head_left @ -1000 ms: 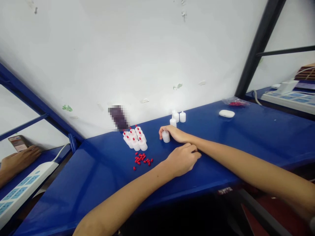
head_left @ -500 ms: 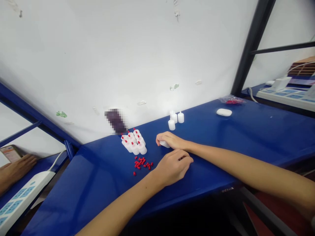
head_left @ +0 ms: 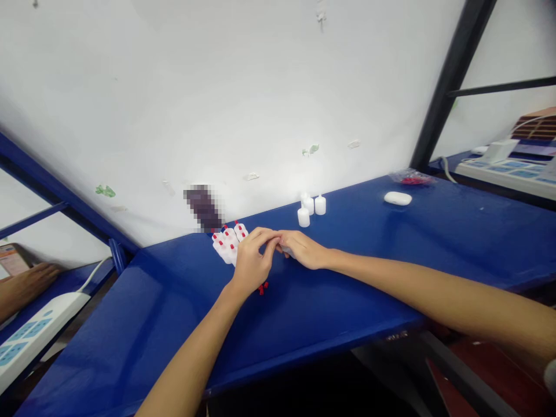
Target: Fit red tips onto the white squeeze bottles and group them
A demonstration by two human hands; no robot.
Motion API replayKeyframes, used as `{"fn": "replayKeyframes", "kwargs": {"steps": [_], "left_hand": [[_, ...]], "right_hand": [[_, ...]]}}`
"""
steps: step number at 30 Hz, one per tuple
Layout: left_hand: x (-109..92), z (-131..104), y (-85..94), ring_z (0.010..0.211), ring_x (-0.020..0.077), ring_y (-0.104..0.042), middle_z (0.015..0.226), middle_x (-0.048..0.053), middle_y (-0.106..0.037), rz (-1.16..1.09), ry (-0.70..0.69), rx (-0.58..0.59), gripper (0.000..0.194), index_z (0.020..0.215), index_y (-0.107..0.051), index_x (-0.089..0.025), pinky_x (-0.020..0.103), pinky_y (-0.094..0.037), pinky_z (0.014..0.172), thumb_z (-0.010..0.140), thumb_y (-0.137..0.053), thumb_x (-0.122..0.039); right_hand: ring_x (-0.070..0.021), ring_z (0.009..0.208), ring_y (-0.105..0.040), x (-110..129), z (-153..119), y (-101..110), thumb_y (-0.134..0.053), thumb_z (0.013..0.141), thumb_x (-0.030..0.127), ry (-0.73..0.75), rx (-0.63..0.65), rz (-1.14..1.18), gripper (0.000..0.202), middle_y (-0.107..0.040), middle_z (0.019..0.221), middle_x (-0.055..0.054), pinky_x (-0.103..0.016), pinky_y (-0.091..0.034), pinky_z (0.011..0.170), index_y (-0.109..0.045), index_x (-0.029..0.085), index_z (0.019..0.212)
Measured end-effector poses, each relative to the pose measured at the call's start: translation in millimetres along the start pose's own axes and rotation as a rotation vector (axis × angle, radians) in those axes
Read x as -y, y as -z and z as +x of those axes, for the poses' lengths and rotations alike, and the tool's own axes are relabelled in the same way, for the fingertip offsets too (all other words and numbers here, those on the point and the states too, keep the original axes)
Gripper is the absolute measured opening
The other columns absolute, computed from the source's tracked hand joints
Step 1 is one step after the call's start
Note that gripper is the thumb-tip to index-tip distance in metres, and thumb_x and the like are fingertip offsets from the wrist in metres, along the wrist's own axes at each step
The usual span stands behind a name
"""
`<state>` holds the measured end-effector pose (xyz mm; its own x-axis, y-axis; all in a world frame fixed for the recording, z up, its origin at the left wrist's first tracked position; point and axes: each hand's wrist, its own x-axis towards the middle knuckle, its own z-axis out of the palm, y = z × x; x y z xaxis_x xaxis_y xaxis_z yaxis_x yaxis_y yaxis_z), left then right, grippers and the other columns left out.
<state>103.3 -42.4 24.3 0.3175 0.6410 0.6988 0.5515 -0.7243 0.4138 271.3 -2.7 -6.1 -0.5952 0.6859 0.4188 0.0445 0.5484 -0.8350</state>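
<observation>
My left hand [head_left: 254, 258] is closed in a pinch, thumb and index finger meeting the fingertips of my right hand [head_left: 304, 249]. My right hand is curled palm down over the table, and whatever lies within the fingers of both hands is hidden. Left of my hands stands a tight group of small white bottles [head_left: 223, 252] with red caps, partly covered by my left hand. Several loose red caps [head_left: 261, 288] show beside my left wrist; others are out of sight behind it. Beyond my right hand are several white bottles [head_left: 303, 218] with bare nozzles.
The blue table [head_left: 330, 307] runs along a white wall. A white oval case [head_left: 398, 198] and a clear bag with red pieces [head_left: 412, 177] lie at the right. At the left are a power strip [head_left: 39, 336] and another person's hand [head_left: 37, 281]. Metal posts flank the table.
My left hand has moved up and left to meet my right hand, now covering most loose caps. The white bottle that showed under my right hand is no longer visible.
</observation>
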Motion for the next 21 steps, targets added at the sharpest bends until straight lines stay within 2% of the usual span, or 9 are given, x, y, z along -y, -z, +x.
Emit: {"fn": "replayKeyframes", "kwargs": {"steps": [4,9,16,19,21], "left_hand": [[-1.7,-1.4,-5.1,0.083,0.016,-0.066,0.091,0.006,-0.07,-0.103,0.092,0.003,0.015,0.095,-0.071,-0.018,0.03,-0.056,0.076,0.092,-0.057,-0.021],[-3.8,-2.0,-7.5,0.082,0.0159,-0.066,0.091,0.006,-0.07,-0.087,0.073,-0.006,0.016,0.096,-0.072,-0.019,0.029,-0.056,0.074,0.091,-0.058,-0.021],[-1.6,-3.0,-10.8,0.071,0.0127,-0.066,0.083,0.004,-0.071,-0.097,0.084,-0.041,0.013,0.095,-0.07,-0.016,0.027,-0.056,0.07,0.085,-0.062,-0.017],[0.0,-2.9,-10.4,0.068,0.0123,-0.065,0.079,0.003,-0.069,-0.069,0.069,-0.019,0.01,0.088,-0.07,-0.016,0.027,-0.055,0.068,0.083,-0.062,-0.015],[1.4,-3.7,-10.3,0.069,0.0127,-0.064,0.08,0.002,-0.07,-0.063,0.056,-0.013,0.012,0.091,-0.07,-0.017,0.027,-0.055,0.069,0.083,-0.061,-0.015]], "right_hand": [[-0.0134,0.055,-0.045,-1.3,1.1,-0.3,-0.03,0.092,0.032,-0.045,-0.028,0.032,0.036,-0.046,0.058,0.001,-0.027,-0.037,0.056,-0.047,0.019,0.063],[-0.0132,0.051,-0.046,-6.1,3.5,-3.5,-0.031,0.088,0.036,-0.08,-0.052,0.213,0.039,-0.049,0.053,-0.001,-0.028,-0.038,0.054,-0.048,0.018,0.057],[-0.0118,0.051,-0.044,-7.0,3.0,-3.3,-0.036,0.089,0.036,-0.127,-0.063,0.243,0.037,-0.049,0.055,0.0,-0.026,-0.035,0.051,-0.05,0.017,0.061],[-0.0116,0.053,-0.042,-4.9,2.0,-3.0,-0.035,0.092,0.037,-0.124,-0.047,0.199,0.037,-0.049,0.057,0.0,-0.026,-0.034,0.052,-0.053,0.016,0.068],[-0.012,0.055,-0.041,-4.9,2.3,-3.3,-0.032,0.095,0.041,-0.105,-0.044,0.196,0.04,-0.047,0.058,0.001,-0.026,-0.034,0.054,-0.055,0.016,0.075]]}}
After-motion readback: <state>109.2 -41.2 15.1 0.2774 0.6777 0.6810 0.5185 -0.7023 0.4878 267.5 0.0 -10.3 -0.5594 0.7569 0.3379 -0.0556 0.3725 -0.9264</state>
